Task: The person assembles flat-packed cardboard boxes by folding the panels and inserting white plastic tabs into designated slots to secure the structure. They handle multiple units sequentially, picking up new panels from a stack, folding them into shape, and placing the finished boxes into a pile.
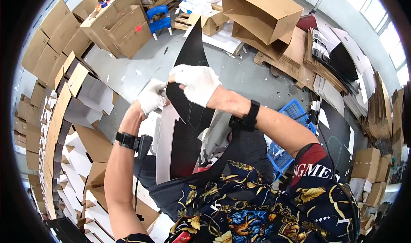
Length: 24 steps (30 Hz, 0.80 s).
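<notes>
A long black die-cut cardboard sheet with white edges stands before me, its pointed upper end bent away. My right hand, in a white glove, is closed over the sheet's middle, fingers curled round it. My left hand, gloved in white too, pinches the sheet's left edge just below and beside the right hand. The left fingertips are partly hidden behind the edge. Below the hands the sheet reaches down to my lap, over dark trousers.
Open cartons with white insides line up on my left. A blue plastic basket stands at my right. Farther off are a blue stool, a large open carton, a wooden pallet and stacked flat cardboard.
</notes>
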Motion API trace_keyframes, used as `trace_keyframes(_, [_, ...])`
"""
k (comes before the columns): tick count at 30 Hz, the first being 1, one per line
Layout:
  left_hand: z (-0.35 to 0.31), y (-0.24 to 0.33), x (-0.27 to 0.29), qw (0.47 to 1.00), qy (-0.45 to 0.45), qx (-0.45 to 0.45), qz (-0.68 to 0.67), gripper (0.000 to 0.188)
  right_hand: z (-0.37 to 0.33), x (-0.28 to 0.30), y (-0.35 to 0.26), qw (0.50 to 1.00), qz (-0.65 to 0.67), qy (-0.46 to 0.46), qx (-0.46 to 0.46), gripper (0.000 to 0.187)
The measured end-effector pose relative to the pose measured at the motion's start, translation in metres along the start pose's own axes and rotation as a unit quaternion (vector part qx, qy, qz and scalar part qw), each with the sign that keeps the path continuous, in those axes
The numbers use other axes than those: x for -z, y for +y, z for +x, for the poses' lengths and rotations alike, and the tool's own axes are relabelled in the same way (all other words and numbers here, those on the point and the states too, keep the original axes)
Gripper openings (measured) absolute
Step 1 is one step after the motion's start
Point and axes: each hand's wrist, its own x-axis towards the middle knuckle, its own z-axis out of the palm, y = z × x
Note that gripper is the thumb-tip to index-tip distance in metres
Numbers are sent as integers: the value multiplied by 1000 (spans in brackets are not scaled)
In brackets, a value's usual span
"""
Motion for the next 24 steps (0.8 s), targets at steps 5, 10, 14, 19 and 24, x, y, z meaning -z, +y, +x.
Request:
trace_keyframes(5, [0,0,-5,997,-19,-72,-14,31,-11,-28,50,998,-35,-35,29,41])
trace_keyframes(10, [-5,2,-1,998,-61,-26,-11,34,-11,-30,45,997,-41,-65,24,42])
trace_keyframes(14, [-12,17,-10,999,-6,6,50,35,-14,-37,51,995,-63,-46,56,26])
trace_keyframes(19, [16,-4,7,957,43,-14,288,46,-38,-19,62,995,-30,-95,32,12])
trace_keyframes(24, [37,5,-9,963,58,51,259,34,-47,-25,72,990,95,-81,-60,20])
